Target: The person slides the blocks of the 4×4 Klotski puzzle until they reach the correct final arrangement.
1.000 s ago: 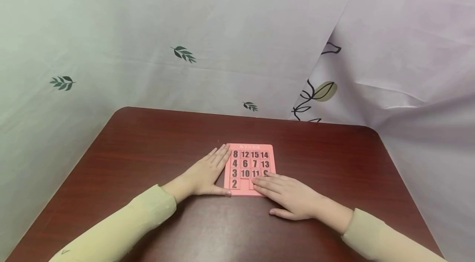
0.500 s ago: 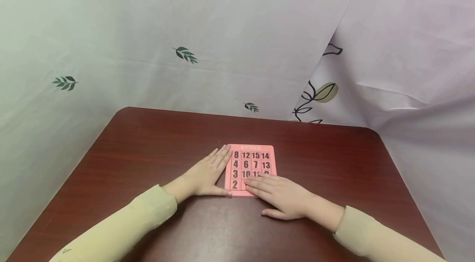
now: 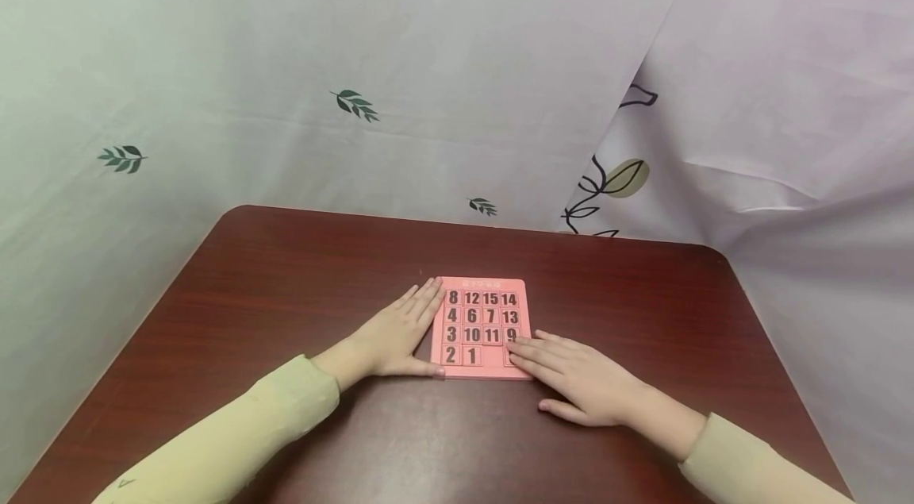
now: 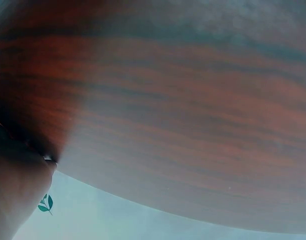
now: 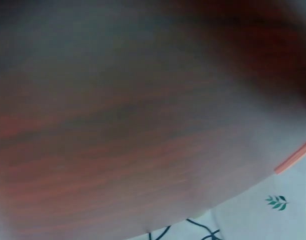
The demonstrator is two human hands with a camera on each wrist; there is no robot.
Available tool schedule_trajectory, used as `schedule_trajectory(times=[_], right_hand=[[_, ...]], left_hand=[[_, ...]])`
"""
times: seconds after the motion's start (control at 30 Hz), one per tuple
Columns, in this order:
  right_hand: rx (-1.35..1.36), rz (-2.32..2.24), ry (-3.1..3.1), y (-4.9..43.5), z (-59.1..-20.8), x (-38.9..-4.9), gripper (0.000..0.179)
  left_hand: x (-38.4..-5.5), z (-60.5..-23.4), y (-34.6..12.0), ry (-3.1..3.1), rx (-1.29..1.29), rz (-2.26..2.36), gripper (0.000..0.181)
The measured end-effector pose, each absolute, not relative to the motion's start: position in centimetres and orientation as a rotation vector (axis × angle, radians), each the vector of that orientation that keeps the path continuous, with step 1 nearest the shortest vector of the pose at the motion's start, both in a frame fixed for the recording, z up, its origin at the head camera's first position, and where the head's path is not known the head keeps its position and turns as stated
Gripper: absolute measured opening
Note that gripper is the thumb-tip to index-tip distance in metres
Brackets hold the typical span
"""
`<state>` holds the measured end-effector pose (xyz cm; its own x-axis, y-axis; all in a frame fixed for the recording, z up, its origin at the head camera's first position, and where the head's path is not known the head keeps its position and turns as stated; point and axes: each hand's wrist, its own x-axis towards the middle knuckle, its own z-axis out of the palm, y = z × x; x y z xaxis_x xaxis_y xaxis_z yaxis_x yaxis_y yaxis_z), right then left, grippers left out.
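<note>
A pink sliding number puzzle (image 3: 494, 356) lies flat on the table in the head view. Along its left edge rest the straight fingers of my left hand (image 3: 400, 336), with the thumb at the lower left corner. My right hand (image 3: 587, 382) reaches in from the right, its extended fingertips on the last tile of the bottom row, whose number they partly cover. That row reads 2, then the 1 tile (image 3: 472, 355), then a vacant slot. In the right wrist view only a strip of the puzzle's edge (image 5: 295, 157) shows.
The dark red-brown wooden table (image 3: 314, 282) has rounded far corners. Pale curtains (image 3: 428, 51) with leaf prints hang behind it and along its sides. Both wrist views are mostly blurred tabletop.
The 1 tile has slid left into the second slot of the bottom row, leaving the third vacant. My right hand first went left, then back right to the last tile. The left hand stays put.
</note>
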<state>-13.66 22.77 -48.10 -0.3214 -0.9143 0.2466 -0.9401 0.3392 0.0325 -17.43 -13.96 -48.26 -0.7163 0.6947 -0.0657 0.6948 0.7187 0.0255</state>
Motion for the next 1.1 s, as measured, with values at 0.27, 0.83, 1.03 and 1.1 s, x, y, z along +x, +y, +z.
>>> schedule_trajectory(times=[0.27,0.83,1.03,1.1], right_hand=[[1.679,0.186,-2.365,23.5,-48.5,-13.7,0.068],[1.689,0.125,-2.386,20.9,-48.5,-13.9,0.068],[1.684,0.109,-2.351,21.0,-48.4,-14.0,0.069],[1.685,0.113,-2.357,21.1,-48.3,-14.0,0.069]], left_hand=[[-17.4,-48.3,-14.2,2.852,1.155,0.004,0.127],[-17.4,-48.3,-14.1,2.849,1.164,0.008,0.127],[-17.4,-48.2,-14.1,2.851,1.166,0.012,0.126],[-17.4,-48.2,-14.0,2.848,1.165,0.012,0.126]])
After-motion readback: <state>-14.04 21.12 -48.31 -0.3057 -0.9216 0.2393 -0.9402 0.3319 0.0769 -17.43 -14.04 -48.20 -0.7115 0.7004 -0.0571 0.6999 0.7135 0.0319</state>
